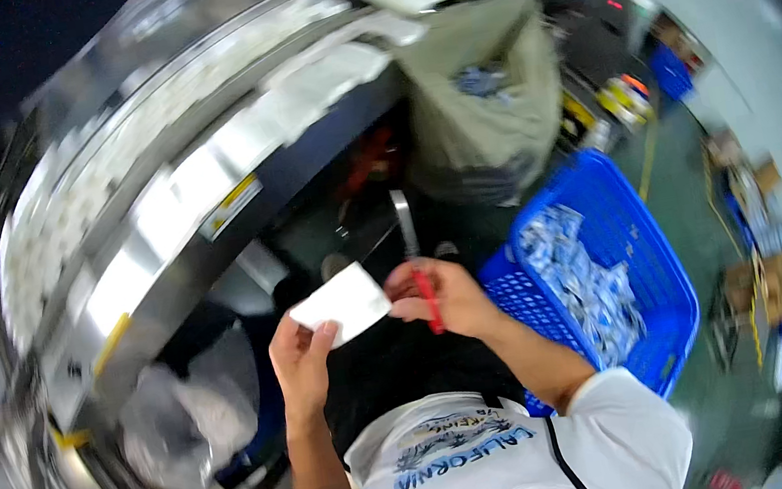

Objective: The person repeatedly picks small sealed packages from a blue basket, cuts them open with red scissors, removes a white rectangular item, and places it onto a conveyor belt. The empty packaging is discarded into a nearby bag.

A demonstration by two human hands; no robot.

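Observation:
My left hand (302, 351) grips a flat white piece (343, 304), like a card or packet, by its lower left corner, thumb on top. It is blank on the side that shows. In my right hand (449, 294) is a red-handled knife (429, 302), its fingers closed around the handle. A long silver strip that looks like its blade points away from me. My right fingertips are close to the right edge of the white piece; whether they touch it I cannot tell.
A blue plastic basket (668, 304) with many blue-and-white packets (584, 286) stands at my right. Ahead is a large greenish bag (485, 129). A conveyor machine (191, 188) carrying white pieces curves along the left. A clear plastic bag (180, 423) sits at lower left.

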